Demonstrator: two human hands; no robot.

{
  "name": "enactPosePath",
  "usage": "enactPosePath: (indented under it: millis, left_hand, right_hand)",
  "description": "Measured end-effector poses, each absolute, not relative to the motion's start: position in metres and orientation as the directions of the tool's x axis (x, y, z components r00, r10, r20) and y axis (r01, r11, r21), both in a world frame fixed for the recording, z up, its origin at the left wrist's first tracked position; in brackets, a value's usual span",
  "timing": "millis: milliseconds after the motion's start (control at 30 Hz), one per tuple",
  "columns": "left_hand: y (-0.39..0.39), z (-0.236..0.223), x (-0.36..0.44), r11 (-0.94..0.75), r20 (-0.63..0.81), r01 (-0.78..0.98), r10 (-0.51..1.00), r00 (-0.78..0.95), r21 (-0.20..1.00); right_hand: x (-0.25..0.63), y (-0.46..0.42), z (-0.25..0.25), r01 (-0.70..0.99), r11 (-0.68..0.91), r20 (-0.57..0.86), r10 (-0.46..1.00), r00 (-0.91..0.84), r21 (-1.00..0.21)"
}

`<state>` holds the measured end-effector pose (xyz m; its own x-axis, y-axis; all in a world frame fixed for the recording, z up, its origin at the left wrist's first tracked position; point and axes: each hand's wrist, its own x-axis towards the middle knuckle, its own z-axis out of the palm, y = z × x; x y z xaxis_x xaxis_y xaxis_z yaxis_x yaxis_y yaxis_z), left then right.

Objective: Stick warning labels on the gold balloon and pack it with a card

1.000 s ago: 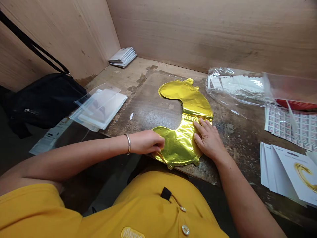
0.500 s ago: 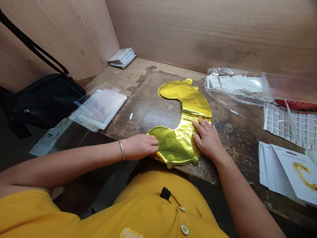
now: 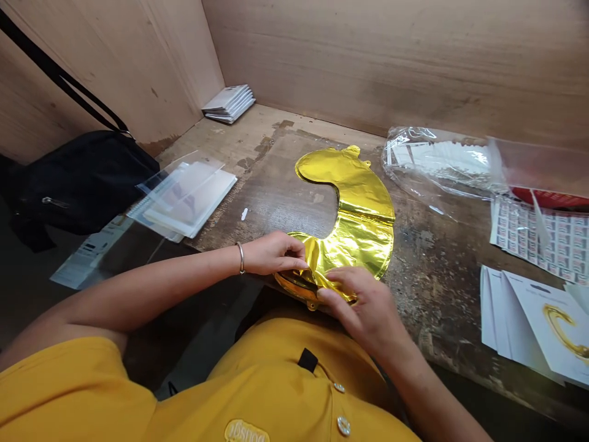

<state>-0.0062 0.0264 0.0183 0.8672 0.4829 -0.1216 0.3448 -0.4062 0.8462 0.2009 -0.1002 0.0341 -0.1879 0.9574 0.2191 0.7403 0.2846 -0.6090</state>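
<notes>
A flat gold foil balloon (image 3: 361, 202), curved like a letter C with its opening to the left, lies on the worn wooden table (image 3: 280, 202). A crease crosses its middle. My left hand (image 3: 278, 253), with a bangle at the wrist, pinches the near lower end of the foil and lifts it. My right hand (image 3: 361, 298) grips the near edge between thumb and fingers. Between both hands the foil is bunched and partly raised, and another gold layer shows beneath it.
At left, clear plastic sleeves (image 3: 188, 199) lie near a black bag (image 3: 87, 184). Folded cards (image 3: 229, 103) are stacked in the far corner. To the right are a clear bag of white cards (image 3: 437, 156), a sticker sheet (image 3: 529, 236) and printed cards (image 3: 529, 319).
My right hand has moved from the balloon's right edge down to its near edge and taken hold. My left hand has shifted right and up, folding the near end upward.
</notes>
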Motion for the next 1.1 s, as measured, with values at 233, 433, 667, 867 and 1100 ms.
enactPosePath:
  millis: [233,433,667,867,1100]
  left_hand:
    - [0.019,0.029,-0.008,-0.751,0.033,0.296,0.389,0.921,0.59]
    - [0.025,0.027,-0.009,-0.698,-0.007,0.376,0.47,0.883,0.609]
    - [0.03,0.023,-0.005,-0.467,-0.016,0.357,0.589,0.808,0.809]
    - [0.045,0.015,-0.003,-0.232,0.092,0.258,0.884,0.457,0.938]
    - [0.049,-0.004,0.007,-0.237,0.144,0.366,0.953,0.265,0.9]
  right_hand:
    - [0.183,-0.091,0.019,0.766,0.138,0.041,0.989,-0.144,-0.628]
    - [0.196,-0.078,0.016,0.671,-0.042,-0.078,0.997,-0.025,-0.741]
    - [0.209,-0.085,0.025,0.773,0.152,-0.007,0.98,-0.198,-0.616]
    - [0.23,-0.065,0.025,0.791,0.131,0.182,0.983,-0.025,-0.598]
    - [0.268,-0.018,0.095,0.868,0.222,0.571,0.817,0.083,-0.444]
